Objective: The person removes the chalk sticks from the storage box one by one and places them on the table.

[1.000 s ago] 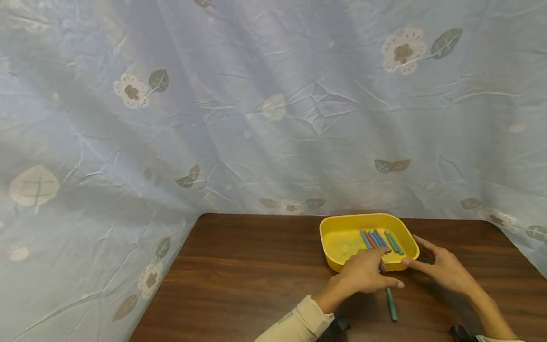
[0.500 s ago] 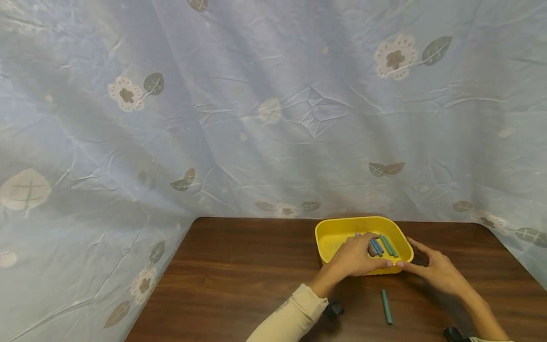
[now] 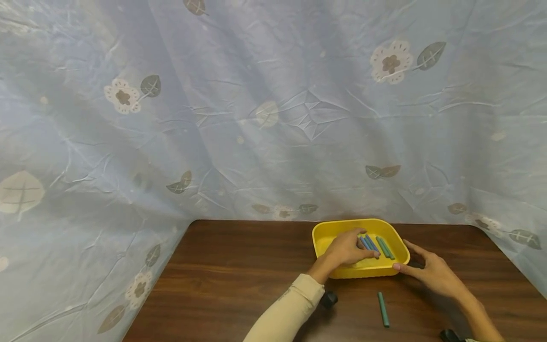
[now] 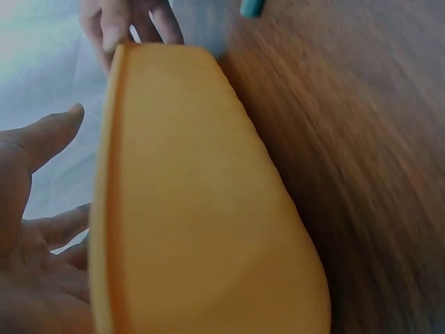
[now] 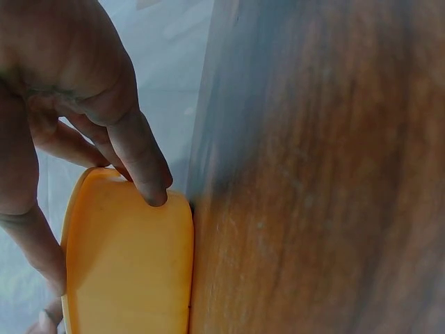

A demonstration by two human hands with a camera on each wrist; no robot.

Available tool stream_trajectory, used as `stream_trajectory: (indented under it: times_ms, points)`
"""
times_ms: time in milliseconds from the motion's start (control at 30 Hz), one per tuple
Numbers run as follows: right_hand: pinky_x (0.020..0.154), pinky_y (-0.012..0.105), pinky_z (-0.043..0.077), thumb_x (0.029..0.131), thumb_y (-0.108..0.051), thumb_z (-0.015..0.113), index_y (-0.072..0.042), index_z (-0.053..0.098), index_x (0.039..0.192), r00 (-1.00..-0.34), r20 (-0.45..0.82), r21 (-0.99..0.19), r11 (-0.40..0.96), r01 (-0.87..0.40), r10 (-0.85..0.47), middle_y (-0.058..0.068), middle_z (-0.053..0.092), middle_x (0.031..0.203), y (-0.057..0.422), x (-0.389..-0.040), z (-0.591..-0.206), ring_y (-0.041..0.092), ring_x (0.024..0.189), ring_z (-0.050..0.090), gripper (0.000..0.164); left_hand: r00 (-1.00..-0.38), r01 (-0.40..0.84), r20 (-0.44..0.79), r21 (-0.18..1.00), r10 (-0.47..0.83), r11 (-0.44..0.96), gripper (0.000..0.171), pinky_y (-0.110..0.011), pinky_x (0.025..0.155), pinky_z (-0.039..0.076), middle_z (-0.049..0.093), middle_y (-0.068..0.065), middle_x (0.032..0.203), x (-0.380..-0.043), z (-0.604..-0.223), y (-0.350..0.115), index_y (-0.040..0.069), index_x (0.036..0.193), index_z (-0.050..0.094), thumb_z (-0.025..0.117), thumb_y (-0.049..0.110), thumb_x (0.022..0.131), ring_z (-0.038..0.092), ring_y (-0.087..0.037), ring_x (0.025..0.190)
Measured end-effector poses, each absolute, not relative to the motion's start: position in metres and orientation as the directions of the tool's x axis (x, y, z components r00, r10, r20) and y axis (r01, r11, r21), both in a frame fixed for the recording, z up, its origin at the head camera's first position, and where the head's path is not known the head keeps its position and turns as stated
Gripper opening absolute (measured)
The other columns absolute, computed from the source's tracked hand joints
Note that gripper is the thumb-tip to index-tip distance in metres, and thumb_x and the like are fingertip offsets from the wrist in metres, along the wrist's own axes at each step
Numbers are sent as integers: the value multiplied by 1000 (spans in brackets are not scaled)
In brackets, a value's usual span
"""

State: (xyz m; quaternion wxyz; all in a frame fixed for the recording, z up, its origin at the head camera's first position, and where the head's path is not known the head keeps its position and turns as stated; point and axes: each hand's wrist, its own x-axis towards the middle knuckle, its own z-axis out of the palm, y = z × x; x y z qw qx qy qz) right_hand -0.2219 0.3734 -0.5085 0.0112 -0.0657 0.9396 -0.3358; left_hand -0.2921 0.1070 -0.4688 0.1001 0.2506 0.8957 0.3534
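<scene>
The left hand (image 3: 343,249) is keeping thumb and fingers apart over the tray (image 3: 363,272), blue chalk sticks (image 3: 367,242) showing between them. The right hand (image 3: 438,274) is gripping its corner. A loose green stick (image 3: 383,309) is lying nearside of both thumbs, now standing farther apart than before.

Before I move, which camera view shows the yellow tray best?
The head view, since it shows the yellow tray from above, rim and inside. The left wrist view shows mainly an outer wall; the right wrist view, mainly one end.
</scene>
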Motion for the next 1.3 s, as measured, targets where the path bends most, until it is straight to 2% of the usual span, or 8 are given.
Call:
stream_trajectory:
  times_ms: [100, 200, 300, 433, 533, 767, 1067, 1300]
  points:
    - [96, 78, 48, 102, -50, 73, 7, 28, 166, -991, 25, -628, 770, -115, -128, 45, 39, 159, 373, -223, -508, 71, 138, 42, 96, -860, 358, -18, 691, 510, 628, 75, -20, 65, 51, 74, 6, 91, -298, -473, 106, 16, 158, 53, 84, 42, 95, 61, -4, 67]
    - [99, 77, 48, 102, -51, 72, 7, 28, 166, -991, 23, -641, 759, -114, -129, 44, 39, 159, 371, -223, -508, 69, 139, 44, 97, -871, 342, -37, 670, 490, 659, 76, -23, 78, 55, 75, 3, 105, -305, -478, 105, 17, 158, 53, 84, 44, 94, 66, -7, 83]
    - [98, 74, 50, 102, -50, 72, 7, 27, 166, -990, 20, -652, 749, -118, -139, 44, 39, 159, 371, -223, -509, 67, 138, 47, 97, -881, 330, -53, 643, 471, 691, 75, -27, 94, 57, 74, -1, 127, -310, -483, 104, 19, 158, 54, 83, 44, 94, 69, -11, 108]
    - [99, 73, 51, 102, -51, 72, 6, 26, 167, -990, 17, -661, 741, -118, -142, 44, 39, 160, 370, -223, -509, 66, 139, 47, 98, -891, 303, -80, 628, 447, 717, 74, -33, 107, 55, 65, -2, 150, -316, -490, 103, 20, 157, 56, 84, 44, 93, 65, -18, 133]
    - [100, 74, 50, 101, -51, 72, 6, 27, 167, -991, 17, -661, 742, -114, -136, 43, 38, 161, 371, -224, -510, 67, 140, 45, 98, -895, 286, -100, 620, 435, 730, 75, -34, 111, 53, 62, -1, 155, -321, -494, 103, 20, 157, 56, 85, 45, 92, 62, -21, 139]
    - [101, 76, 48, 101, -51, 74, 6, 28, 166, -991, 25, -658, 744, -117, -134, 42, 38, 161, 370, -225, -509, 67, 142, 43, 98, -897, 274, -126, 596, 424, 755, 78, -33, 114, 51, 61, -2, 156, -329, -496, 104, 17, 157, 55, 86, 46, 92, 60, -21, 141]
    - [103, 73, 49, 100, -52, 74, 5, 31, 166, -992, 30, -654, 748, -112, -122, 40, 41, 161, 370, -223, -511, 63, 140, 48, 98, -906, 274, -117, 571, 407, 774, 77, -28, 105, 55, 68, -1, 148, -335, -504, 112, 16, 154, 60, 90, 42, 88, 67, -16, 126]
    - [102, 77, 46, 100, -54, 73, 5, 30, 166, -994, 19, -637, 764, -96, -109, 41, 40, 161, 372, -224, -507, 67, 142, 42, 99, -919, 277, -98, 530, 382, 801, 77, -28, 101, 55, 70, 3, 144, -337, -507, 118, 19, 152, 63, 91, 46, 86, 66, -15, 130]
